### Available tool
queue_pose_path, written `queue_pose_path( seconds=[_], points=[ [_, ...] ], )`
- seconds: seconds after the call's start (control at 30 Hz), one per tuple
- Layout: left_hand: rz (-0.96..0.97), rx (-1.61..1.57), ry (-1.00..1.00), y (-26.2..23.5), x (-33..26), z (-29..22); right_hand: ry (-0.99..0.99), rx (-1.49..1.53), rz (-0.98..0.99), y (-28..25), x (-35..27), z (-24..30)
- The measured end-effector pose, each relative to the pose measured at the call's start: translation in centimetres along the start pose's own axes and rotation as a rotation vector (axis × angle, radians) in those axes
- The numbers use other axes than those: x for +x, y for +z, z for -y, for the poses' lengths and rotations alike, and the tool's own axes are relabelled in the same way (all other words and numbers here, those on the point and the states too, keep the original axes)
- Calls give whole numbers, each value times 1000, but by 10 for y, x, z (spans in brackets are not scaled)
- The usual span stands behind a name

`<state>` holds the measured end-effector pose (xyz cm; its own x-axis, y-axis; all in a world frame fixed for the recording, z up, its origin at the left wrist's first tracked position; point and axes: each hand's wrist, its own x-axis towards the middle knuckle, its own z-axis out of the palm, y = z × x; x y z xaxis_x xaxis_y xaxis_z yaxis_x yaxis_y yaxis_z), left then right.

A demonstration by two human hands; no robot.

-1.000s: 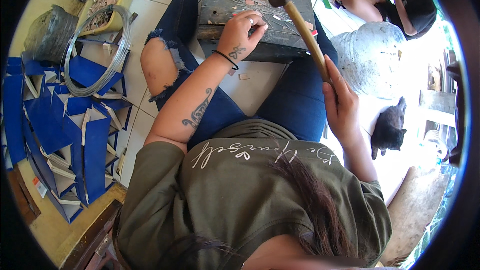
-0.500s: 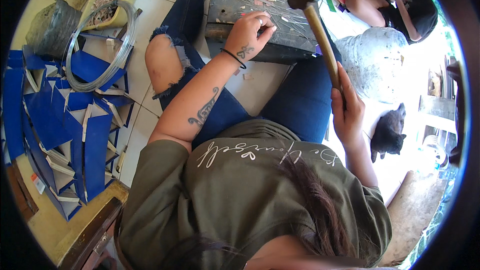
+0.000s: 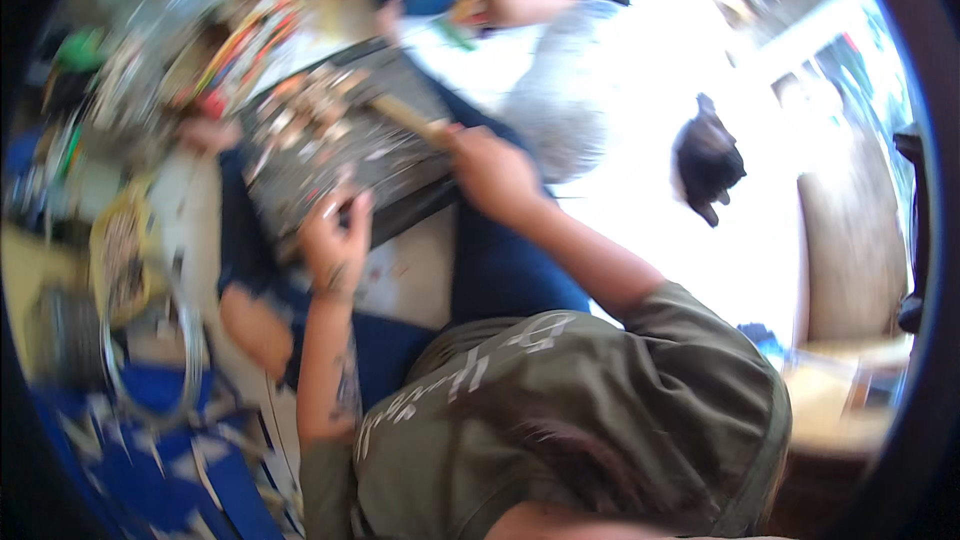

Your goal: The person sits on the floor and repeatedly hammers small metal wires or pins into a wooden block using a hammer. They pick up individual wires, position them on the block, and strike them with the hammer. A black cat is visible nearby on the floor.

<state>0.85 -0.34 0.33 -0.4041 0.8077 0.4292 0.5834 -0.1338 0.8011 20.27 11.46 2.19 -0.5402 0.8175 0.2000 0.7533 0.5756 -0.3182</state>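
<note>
Two hands in view, both blurred. Right hand [image 3: 492,176]: closed around the hammer [image 3: 406,118], gripping the lower part of its pale handle. The hammer slants from the fist up and left over the worktop [image 3: 408,172]; its head blurs into the dark surface, so contact cannot be told. Left hand [image 3: 332,242]: at the worktop's near edge, thumb and fingers curled toward each other; cannot tell whether anything is pinched between them.

Handling (judged): hammer likely stiff and head-heavy, handle light, probably wood, smooth enough to turn in a damp palm. Best hold: low on the handle, fingers wrapped right round; a higher grip should give finer control with less swing. Low risk of breakage.

On the worktop: heap of small pieces [image 3: 312,106], tan and reddish, toward the far side, beyond the left hand. They look light, stiff and flat; hold by opposite edges. Thin pale streaks nearer the hands, possibly wire; unconfirmed.

Further out, left: yellow basket [image 3: 102,245] with similar bits inside; wire coil [image 3: 194,380], probably springy; blue panels [image 3: 150,485] piled below it. Far side: blue basin [image 3: 432,2] holding colourful bits. Right: translucent container [image 3: 562,100] just beyond the right hand; dark cat [image 3: 708,160] well apart on the floor.
</note>
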Motion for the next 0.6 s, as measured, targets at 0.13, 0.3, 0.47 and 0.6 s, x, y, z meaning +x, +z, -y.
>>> queue_pose_path(
  seconds=[0.13, 0.3, 0.47, 0.6],
  points=[
    [125, 3, 0, -9, -7, -21, -298, 56, -330, -6, 3, 18],
    [170, 125, 158, -7, -14, -27, -442, 597, 12, -12, 0, 54],
    [215, -77, -52, -9, -18, -16, -424, 688, 45, -14, 8, 65],
    [205, -266, -146, -4, -18, -11, -381, 761, 50, -17, 8, 71]
  ],
)
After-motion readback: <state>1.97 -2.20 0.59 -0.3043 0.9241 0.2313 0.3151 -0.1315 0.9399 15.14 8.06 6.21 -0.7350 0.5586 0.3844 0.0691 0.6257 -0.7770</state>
